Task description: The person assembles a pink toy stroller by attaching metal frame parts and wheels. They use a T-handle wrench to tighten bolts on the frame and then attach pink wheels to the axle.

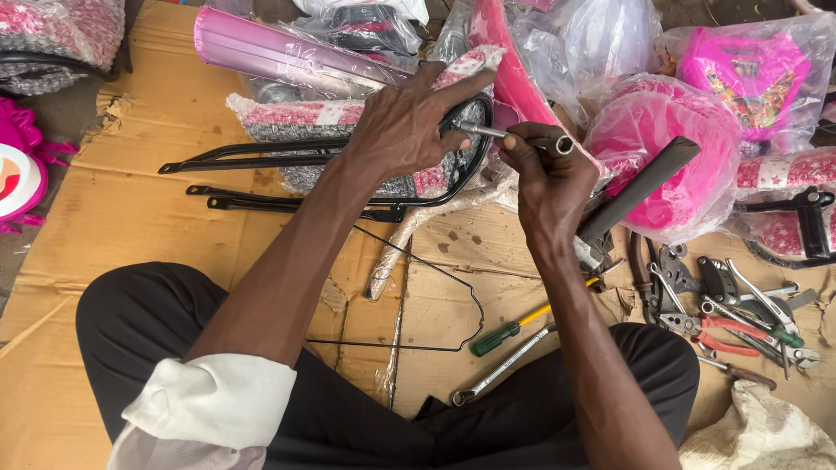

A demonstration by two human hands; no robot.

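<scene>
A black rack (305, 157) and silver socket wrench (514, 136) are seen against brown cardboard (113, 218); pink-and-white speckled wrapping (296, 113), a green-handled screwdriver (496, 338) and red-handled pliers (727, 335) are shown.

Counts as I read them from the head view. Two hands: left hand (402, 122) and right hand (547, 174). One socket wrench (514, 137), held between them. One black wire rack (331, 161). One green-handled screwdriver (509, 331). One ring spanner (501, 370). One pair of red-handled pliers (718, 335) in a heap of tools I cannot count exactly. One pink fender (287, 52). One pink bowl-shaped part in a bag (662, 148). One loose bent wire (435, 296).
</scene>
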